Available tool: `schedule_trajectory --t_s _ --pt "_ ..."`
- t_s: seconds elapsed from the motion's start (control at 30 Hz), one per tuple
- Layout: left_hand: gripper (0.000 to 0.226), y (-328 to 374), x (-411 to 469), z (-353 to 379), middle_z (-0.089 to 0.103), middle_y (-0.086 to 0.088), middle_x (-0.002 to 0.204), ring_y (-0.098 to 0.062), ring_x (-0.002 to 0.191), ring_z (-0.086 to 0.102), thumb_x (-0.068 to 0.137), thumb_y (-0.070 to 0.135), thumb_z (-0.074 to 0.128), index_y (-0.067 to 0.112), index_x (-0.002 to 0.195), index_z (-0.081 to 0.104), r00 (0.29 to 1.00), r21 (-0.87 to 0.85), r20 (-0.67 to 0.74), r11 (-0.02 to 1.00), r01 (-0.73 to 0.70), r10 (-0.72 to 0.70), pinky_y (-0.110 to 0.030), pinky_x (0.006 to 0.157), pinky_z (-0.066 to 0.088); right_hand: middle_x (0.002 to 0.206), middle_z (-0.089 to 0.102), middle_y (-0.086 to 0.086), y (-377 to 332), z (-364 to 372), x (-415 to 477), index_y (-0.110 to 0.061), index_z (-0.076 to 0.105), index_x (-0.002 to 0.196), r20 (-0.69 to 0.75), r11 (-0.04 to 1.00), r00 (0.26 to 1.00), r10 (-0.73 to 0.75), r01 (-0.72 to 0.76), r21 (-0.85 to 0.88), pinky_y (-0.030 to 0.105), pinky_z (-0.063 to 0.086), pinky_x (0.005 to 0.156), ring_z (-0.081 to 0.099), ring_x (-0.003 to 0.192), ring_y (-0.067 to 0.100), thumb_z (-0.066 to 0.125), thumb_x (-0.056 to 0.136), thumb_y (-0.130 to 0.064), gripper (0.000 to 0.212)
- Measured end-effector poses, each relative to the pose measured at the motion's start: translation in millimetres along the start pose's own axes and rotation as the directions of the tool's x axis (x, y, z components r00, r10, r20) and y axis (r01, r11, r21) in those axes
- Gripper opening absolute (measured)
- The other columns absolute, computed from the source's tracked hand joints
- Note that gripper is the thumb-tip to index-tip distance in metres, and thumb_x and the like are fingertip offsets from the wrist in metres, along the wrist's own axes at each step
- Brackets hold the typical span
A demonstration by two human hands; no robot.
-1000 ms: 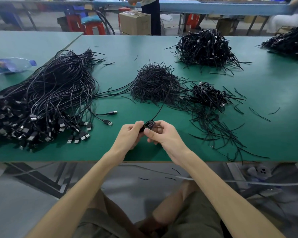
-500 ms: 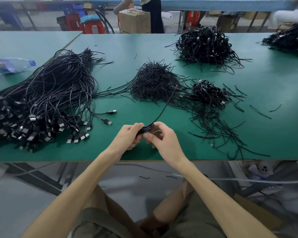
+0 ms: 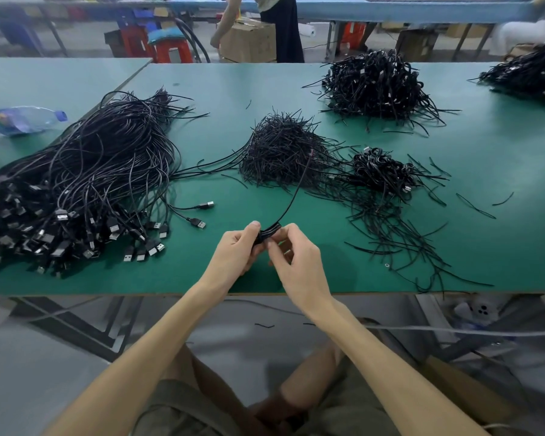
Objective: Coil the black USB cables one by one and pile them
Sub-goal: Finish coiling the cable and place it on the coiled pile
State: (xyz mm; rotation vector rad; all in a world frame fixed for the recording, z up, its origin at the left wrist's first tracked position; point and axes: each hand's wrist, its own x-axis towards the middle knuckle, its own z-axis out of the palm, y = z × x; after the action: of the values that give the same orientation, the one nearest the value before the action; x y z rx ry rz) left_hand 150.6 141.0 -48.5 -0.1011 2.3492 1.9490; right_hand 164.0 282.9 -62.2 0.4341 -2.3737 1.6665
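Note:
A small coil of black USB cable sits between my two hands just above the green table's front edge. My left hand grips the coil from the left with thumb and fingers. From the right, my right hand pinches it. A loose tail of this cable rises away from the coil toward the far side. A large bundle of uncoiled USB cables lies at the left, plugs toward me. A small pile of coiled cables lies at the right of centre.
A heap of thin black ties lies in the middle, with strands spilling to the right. Two bigger coiled piles sit far right. A plastic bottle lies far left. Beyond the table, a person stands by a cardboard box.
The loose tail has swung up and stands longer above the coil. Both hands keep their hold at the same spot near the front edge.

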Motion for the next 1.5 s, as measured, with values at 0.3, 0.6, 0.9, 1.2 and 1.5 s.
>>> schedule_trajectory --t_s 0.3,0.6,0.9,1.2,1.5 --pt "0.048 2.5 -1.9 -0.7 0.030 0.008 0.049 -0.009 0.042 0.021 0.105 0.036 0.042 0.021 0.059 0.038 1.000 -0.016 -0.018 1.000 -0.007 0.007 -0.018 0.039 0.021 0.089 0.063 -0.010 2.4 -2.9 1.2 -0.023 0.057 0.097 0.094 0.999 0.995 -0.022 0.019 0.031 0.014 0.041 0.066 0.058 0.079 0.008 0.063 0.099 -0.030 0.009" --pt "0.055 -1.2 -1.8 0.6 0.032 0.009 0.047 -0.008 0.040 0.025 0.107 0.036 0.042 0.020 0.055 0.042 0.997 0.049 0.013 0.996 -0.079 0.078 -0.016 0.040 0.023 0.075 0.068 -0.003 4.1 -5.5 4.7 -0.021 0.057 0.079 0.034 0.992 0.997 0.065 -0.069 0.109 0.025 0.047 0.060 0.058 0.062 0.012 0.065 0.093 -0.007 0.022" --pt "0.053 -1.2 0.1 -6.3 0.031 0.009 0.047 -0.009 0.039 0.022 0.105 0.036 0.041 0.022 0.054 0.044 0.999 0.029 0.051 0.999 -0.015 0.013 -0.018 0.038 0.021 0.077 0.070 -0.007 5.3 -6.4 4.7 -0.025 0.058 0.085 0.058 0.987 0.992 0.110 -0.116 0.109 0.018 0.047 0.059 0.066 0.064 0.010 0.072 0.093 -0.021 0.017" --pt "0.049 -0.3 -0.9 -4.6 0.030 0.006 0.045 -0.010 0.038 0.021 0.102 0.028 0.045 0.018 0.055 0.040 1.000 0.005 0.027 1.000 -0.016 0.016 -0.018 0.037 0.021 0.077 0.071 -0.010 4.3 -4.1 2.8 -0.027 0.064 0.085 0.045 0.985 0.995 0.092 -0.098 0.140 0.018 0.045 0.056 0.066 0.060 0.013 0.071 0.092 -0.015 0.016" --pt "0.058 -1.6 -6.9 -0.7 0.043 0.004 0.047 -0.013 0.041 0.032 0.106 0.042 0.042 0.010 0.059 0.051 0.992 0.083 0.028 0.989 -0.123 0.121 -0.021 0.039 0.028 0.081 0.070 -0.001 8.6 -5.5 2.2 -0.014 0.060 0.087 0.005 0.998 0.999 0.037 -0.037 0.048 0.026 0.048 0.060 0.065 0.066 0.017 0.062 0.097 -0.007 0.012"
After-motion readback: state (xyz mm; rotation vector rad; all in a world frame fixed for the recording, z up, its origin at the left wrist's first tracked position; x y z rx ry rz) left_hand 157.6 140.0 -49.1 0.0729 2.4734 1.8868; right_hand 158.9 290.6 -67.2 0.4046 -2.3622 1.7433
